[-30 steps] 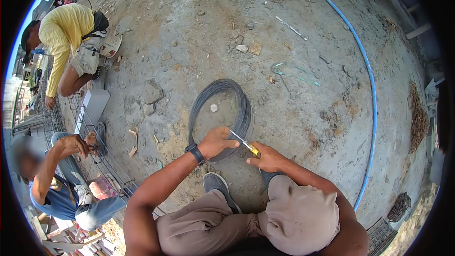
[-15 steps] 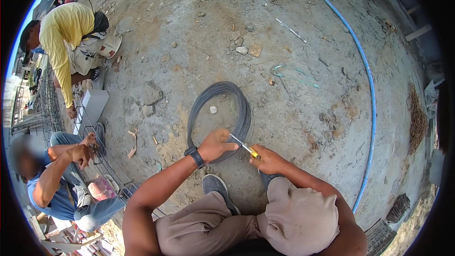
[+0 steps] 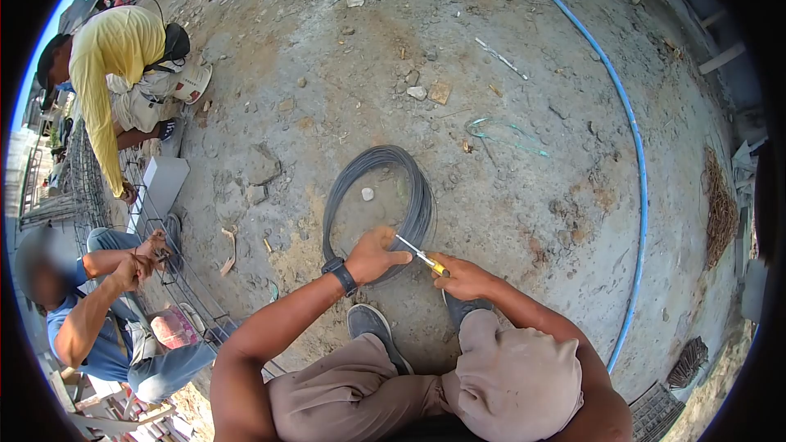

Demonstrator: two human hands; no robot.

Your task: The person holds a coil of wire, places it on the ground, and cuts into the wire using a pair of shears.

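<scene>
A screwdriver-like tool (image 3: 438,264) with a yellow handle and a thin metal shaft is in my right hand (image 3: 465,277), its fingers closed around the handle. The shaft points up and left, its tip close to the fingertips of my left hand (image 3: 375,254). My left hand is curled over the near edge of a coil of dark wire (image 3: 419,196) on the ground, a watch on its wrist. Whatever its fingers pinch is hidden. The coil's near side lies partly behind both hands, just beyond my shoes (image 3: 372,327).
A blue hose (image 3: 626,115) curves along the right. At left, a person in yellow (image 3: 123,41) bends and another in blue (image 3: 102,331) sits by a steel bar frame (image 3: 184,286). A white block (image 3: 160,184) stands near them. Stones (image 3: 417,92) litter the ground.
My left hand has steadied beside the shaft, its fingers less blurred. The tool stays in my right hand. The seated person's hands have shifted slightly.
</scene>
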